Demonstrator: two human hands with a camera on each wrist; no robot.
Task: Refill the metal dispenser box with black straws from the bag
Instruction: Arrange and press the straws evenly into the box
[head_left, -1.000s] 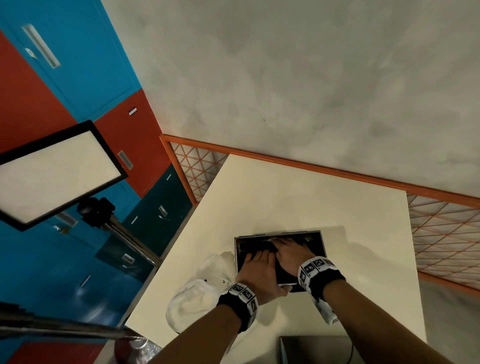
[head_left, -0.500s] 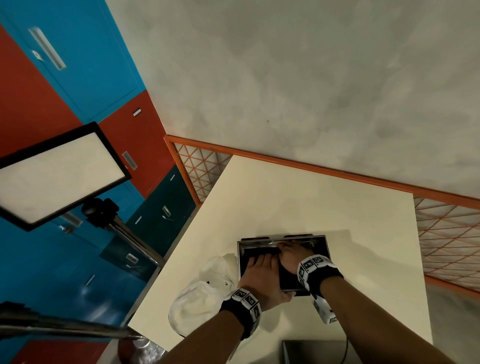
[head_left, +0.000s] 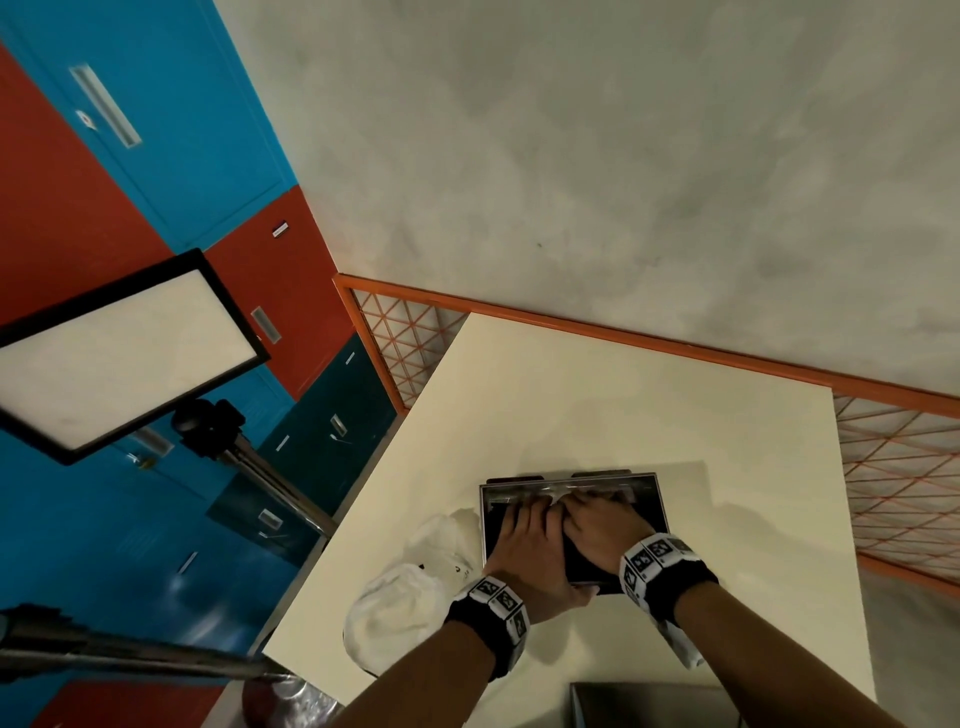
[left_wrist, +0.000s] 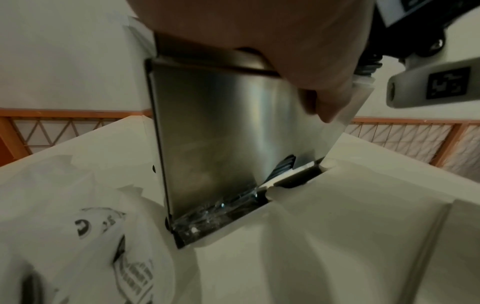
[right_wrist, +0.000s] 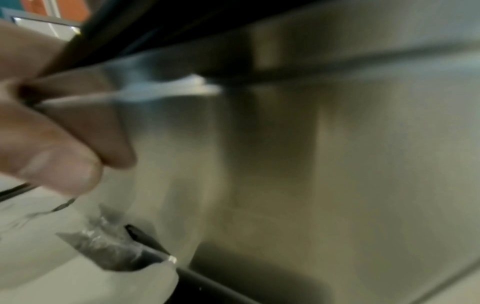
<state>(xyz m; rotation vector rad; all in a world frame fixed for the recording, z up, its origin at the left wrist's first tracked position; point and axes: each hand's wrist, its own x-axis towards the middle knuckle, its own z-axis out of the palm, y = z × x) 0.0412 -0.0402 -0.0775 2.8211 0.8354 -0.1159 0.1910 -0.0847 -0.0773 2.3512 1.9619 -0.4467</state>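
Note:
The open metal dispenser box lies on the cream table, with black straws dark inside it. My left hand lies flat on the straws, fingers straight toward the far rim. Its thumb hangs against the box's steel wall. Beside it, my right hand reaches to the far rim. Its thumb and a finger pinch a thin clear plastic wrapper. The crumpled white bag sits just left of the box.
A grey metal lid or tray lies at the table's near edge. A light panel on a stand rises left of the table. An orange mesh rail borders the far and right sides. Clear plastic shows under the box.
Both hands have slid a little farther into the box toward its far rim. The box and the bag stay where they were.

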